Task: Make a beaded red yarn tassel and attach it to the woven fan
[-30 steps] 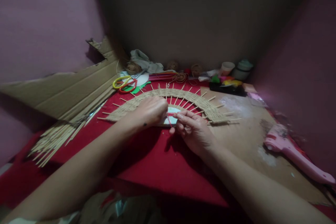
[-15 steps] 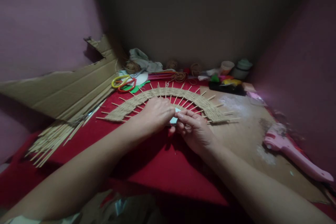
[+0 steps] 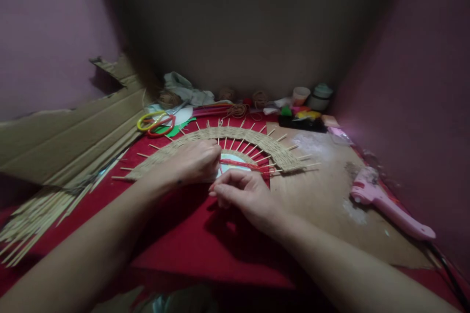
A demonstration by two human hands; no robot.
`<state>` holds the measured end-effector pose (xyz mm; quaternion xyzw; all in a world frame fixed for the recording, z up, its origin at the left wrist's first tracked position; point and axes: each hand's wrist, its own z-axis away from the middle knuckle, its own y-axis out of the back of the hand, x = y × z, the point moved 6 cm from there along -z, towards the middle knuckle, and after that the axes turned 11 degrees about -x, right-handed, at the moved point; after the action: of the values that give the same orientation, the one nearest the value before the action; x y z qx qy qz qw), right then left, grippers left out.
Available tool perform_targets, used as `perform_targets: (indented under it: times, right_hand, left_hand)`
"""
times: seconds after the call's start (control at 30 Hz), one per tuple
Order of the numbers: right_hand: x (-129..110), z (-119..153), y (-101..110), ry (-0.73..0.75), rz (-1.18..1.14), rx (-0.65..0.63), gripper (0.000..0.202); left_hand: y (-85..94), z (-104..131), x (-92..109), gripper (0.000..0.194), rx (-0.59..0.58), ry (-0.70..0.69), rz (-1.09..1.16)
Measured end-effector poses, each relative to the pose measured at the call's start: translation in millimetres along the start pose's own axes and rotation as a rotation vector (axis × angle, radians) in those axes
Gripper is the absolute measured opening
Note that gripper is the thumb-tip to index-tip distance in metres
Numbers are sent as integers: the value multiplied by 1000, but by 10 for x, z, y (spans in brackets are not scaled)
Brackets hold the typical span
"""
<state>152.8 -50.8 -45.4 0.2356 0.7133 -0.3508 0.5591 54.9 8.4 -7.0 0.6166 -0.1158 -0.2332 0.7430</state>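
Observation:
A half-round fan of woven tan cord on thin wooden sticks (image 3: 238,133) lies on the red cloth, a pale half-circle piece (image 3: 238,158) at its centre. Red yarn (image 3: 240,163) crosses this piece from side to side. My left hand (image 3: 200,159) is closed over the left part of the centre, where the yarn meets its fingers; their grip is hidden. Just right of it and nearer to me, my right hand (image 3: 244,190) pinches with thumb and forefinger, apparently on a thin end of the yarn.
Scissors with yellow and red handles (image 3: 156,123) lie behind at left, near a bundle of sticks (image 3: 40,225) and torn cardboard (image 3: 73,132). A pink glue gun (image 3: 389,203) rests on the brown board (image 3: 312,215) at right. Twine balls (image 3: 260,99) and a cup (image 3: 301,95) line the back.
The view has shifted right. My hands have drawn apart, the right one moving down and toward me. The red yarn and more of the pale half-circle now show between them.

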Motion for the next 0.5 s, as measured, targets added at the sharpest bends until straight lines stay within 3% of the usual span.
perform_targets:
  times: [0.27,0.5]
  right_hand:
    - [-43,143,-357,334,972,-314,15]
    - [-40,144,-272,321,1090,-218,14]
  left_hand:
    - [-21,-25,-102,20,-21,-50,107]
    - [-60,-97,-187,23,-59,-68,212]
